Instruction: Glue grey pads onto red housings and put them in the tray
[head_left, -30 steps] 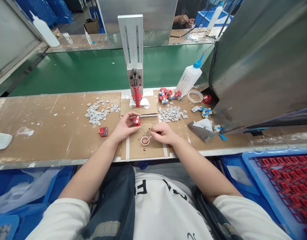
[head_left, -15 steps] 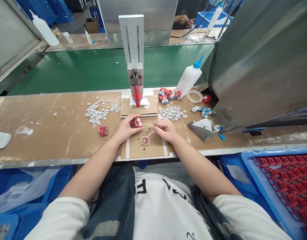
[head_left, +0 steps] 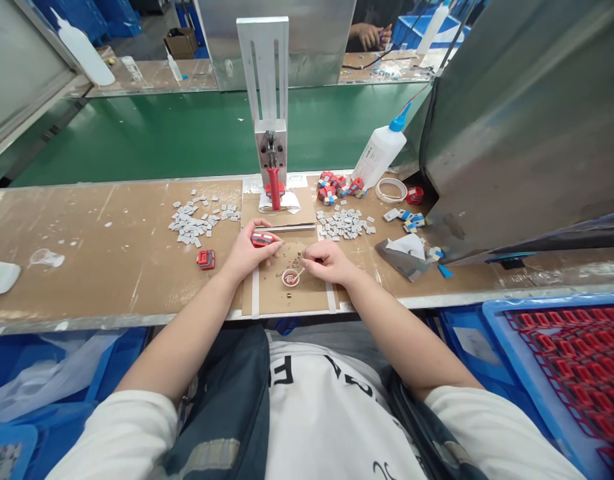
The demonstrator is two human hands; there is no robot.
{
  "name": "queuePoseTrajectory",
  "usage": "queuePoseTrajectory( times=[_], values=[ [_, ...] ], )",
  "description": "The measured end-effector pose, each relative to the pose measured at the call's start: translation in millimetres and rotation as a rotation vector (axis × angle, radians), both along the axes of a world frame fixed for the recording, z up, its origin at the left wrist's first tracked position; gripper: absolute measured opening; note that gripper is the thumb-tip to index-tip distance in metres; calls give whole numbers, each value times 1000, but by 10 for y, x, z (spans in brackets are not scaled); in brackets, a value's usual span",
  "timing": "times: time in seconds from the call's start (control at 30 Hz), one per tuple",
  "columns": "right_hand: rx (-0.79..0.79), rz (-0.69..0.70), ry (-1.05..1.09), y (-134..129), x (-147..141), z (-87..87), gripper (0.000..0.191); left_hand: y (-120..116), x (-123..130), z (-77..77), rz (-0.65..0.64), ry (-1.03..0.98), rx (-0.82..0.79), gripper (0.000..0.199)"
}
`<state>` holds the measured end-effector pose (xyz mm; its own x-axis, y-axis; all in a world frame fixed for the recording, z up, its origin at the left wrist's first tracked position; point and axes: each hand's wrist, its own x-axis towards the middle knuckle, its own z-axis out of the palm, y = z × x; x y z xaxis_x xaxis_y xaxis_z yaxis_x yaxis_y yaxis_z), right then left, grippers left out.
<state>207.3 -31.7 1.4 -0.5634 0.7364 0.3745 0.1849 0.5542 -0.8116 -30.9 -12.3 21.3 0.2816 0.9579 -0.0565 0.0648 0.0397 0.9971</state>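
Holding red block [head_left: 261,239] in left hand [head_left: 247,252], thumb and fingers partly curled and closed against it, above upper left of mat [head_left: 271,303]. Pinching thin stick [head_left: 298,274] between thumb and fingertips of right hand [head_left: 329,262], fingers folded in, no gap to be seen. Slanting down leftward from that pinch into small cup [head_left: 290,279], with reddish contents. Too small to tell how deep.

Around cup: dark specks on mat. Beyond both hands, thin bar [head_left: 291,228] lying crosswise; behind that, upright metal press [head_left: 267,73] with red handle [head_left: 273,190] pointing down, over white paper and another red piece.

On bench [head_left: 111,247], left of left hand: spare red block [head_left: 205,259], apart from hand. Farther back, scattered grey tiles [head_left: 189,227]. To right of press: second tile heap [head_left: 344,224], then red-and-blue cluster [head_left: 328,189] just behind, next to tilted white bottle [head_left: 379,157] with blue cap. Near bottle, tape roll [head_left: 391,201]; at right, grey holder [head_left: 405,261] with white paper inside.

Beyond bench, green belt [head_left: 161,133]; across it, hands of another person [head_left: 369,35]. Low at right, blue crate [head_left: 517,373] with rows of red parts [head_left: 577,353].
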Motion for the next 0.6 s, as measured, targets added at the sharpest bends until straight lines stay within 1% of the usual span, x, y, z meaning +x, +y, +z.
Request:
queuePoseTrajectory(
  times=[0.07, 0.13, 0.2, 0.27, 0.33, 0.4, 0.47, 0.6],
  values=[
    [-9, 10, 1, -3, 2, -1, 46, 18, -20, -30, 13, 88, 81, 59],
    [3, -35, 30, -3, 9, 0, 47, 38, -51, -69, -22, 144, 177, 62],
    [30, -150, 104, 1, 21, 10, 48, 52, -73, -106, -93, 200, 233, 66],
    [40, -295, 181, 7, 31, 29, 49, 54, -71, -133, -149, 254, 256, 67],
    [34, -426, 233, 14, 30, 52, 49, 49, -46, -150, -167, 242, 247, 67],
    [29, -512, 244, 20, 15, 71, 50, 44, -10, -158, -167, 160, 194, 66],
    [32, -548, 218, 28, -10, 77, 51, 43, 21, -161, -165, 86, 132, 62],
    [44, -561, 112, 47, -54, 50, 50, 51, 47, -168, -152, 56, 81, 57]
  ],
)
